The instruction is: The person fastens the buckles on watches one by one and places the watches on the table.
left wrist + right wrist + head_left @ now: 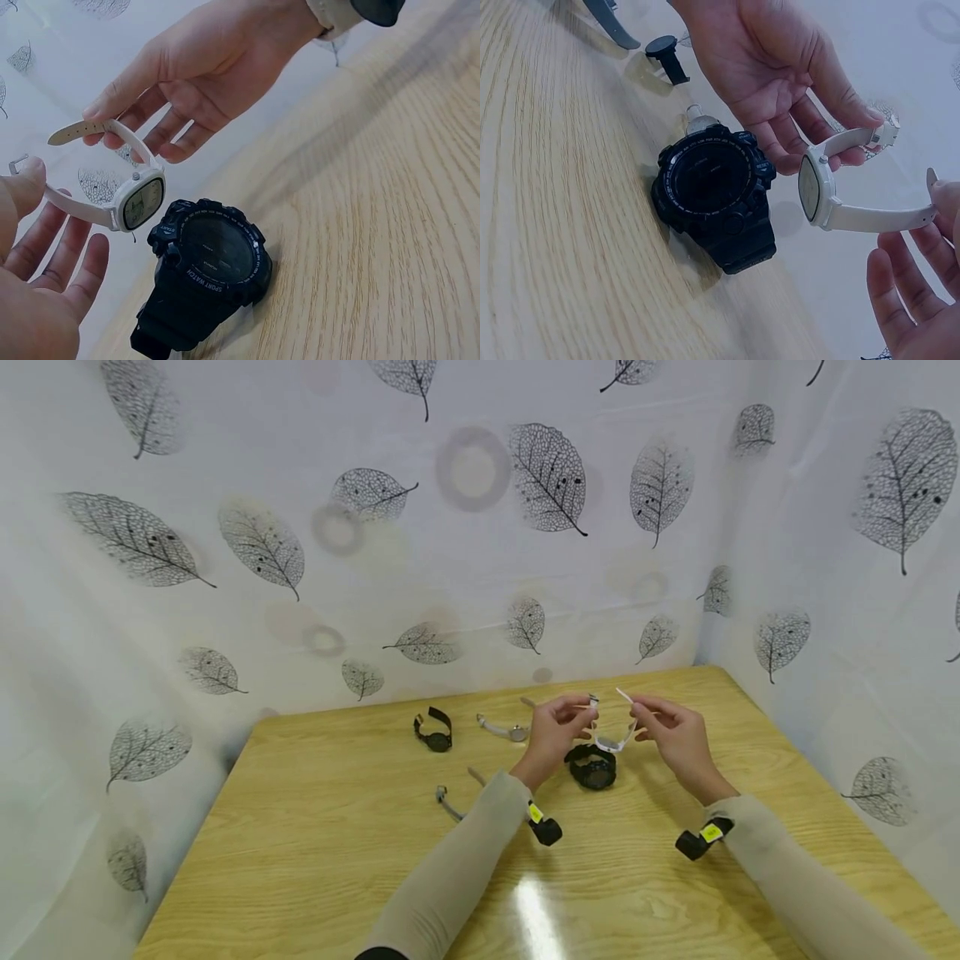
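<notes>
A white wristwatch (609, 745) with a squarish face hangs unfastened between both hands, above the wooden table. Thumb and fingers of my left hand (553, 731) pinch the buckle end of its strap. The holed strap end is pinched by my right hand (681, 742). In the left wrist view the watch face (142, 204) tilts toward the camera, its strap bent into an open U. Just beneath, a chunky black sport watch (712, 180) rests on the table with its round dial facing up.
To the left on the table lie a black watch (438, 741), a white-strapped watch (517, 733) with a round dial, and a grey strap (450, 808) partly hidden behind the left forearm. A leaf-patterned curtain (465, 585) hangs along the table's back and sides.
</notes>
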Demonstrator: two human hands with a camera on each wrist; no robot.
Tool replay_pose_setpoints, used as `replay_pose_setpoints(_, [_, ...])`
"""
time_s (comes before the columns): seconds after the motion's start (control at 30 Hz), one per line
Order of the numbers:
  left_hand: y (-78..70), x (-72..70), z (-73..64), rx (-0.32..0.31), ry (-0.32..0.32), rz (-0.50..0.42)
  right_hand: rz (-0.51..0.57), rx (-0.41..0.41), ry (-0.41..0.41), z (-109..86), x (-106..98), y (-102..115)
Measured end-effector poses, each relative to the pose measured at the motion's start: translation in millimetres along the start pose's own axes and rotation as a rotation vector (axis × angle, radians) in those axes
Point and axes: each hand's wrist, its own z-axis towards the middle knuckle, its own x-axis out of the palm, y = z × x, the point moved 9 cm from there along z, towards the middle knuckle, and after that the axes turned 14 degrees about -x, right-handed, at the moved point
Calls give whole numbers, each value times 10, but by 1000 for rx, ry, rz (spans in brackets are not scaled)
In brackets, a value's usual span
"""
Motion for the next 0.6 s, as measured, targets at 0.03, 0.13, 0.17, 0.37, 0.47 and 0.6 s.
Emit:
replay_pose_setpoints(0.03, [7,1,-1,1,-2,1,2,3,3,-3,5,-3])
replay_pose_setpoints(0.13, [15,1,-3,5,-10,4,7,6,10,-11,17,-3])
replay_pose_setpoints(0.17, [15,2,-3,9,-11,3,8,6,12,-14,22,1])
replay_pose_setpoints(0.37, [8,5,-4,26,-20,13,11,7,18,-28,38,10])
replay_pose_setpoints(0.47, [4,-1,-5,30,-29,17,2,10,27,-32,52,10])
replay_pose_setpoints(0.6, [1,-31,-4,35,-56,-5,-19,12,42,-39,74,9])
